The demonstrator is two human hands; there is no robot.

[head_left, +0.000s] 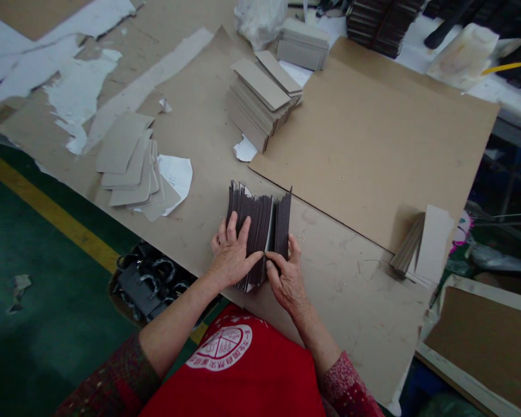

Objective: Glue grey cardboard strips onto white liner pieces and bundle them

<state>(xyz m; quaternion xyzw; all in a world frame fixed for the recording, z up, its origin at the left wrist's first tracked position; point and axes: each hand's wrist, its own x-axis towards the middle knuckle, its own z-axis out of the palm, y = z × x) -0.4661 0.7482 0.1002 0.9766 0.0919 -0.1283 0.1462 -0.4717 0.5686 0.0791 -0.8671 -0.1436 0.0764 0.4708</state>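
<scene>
A row of dark, thin folded pieces (257, 226) stands on edge near the front of the table, with a pale gap dividing off a smaller bunch (282, 226) on the right. Across the top of the larger bunch lies my left hand (232, 255), fingers spread and thumb stretched toward the gap. My right hand (286, 275) is closed around the near end of the smaller bunch, index finger and thumb tip at the gap close to my left thumb. What the pieces are made into cannot be made out.
Grey card stacks (260, 104) stand beyond the row, beside a large brown board (391, 139). Loose grey cards (130, 162) lie left, and more cards (432, 237) lean at the right edge. A box of black items (151, 284) sits below the table's front edge.
</scene>
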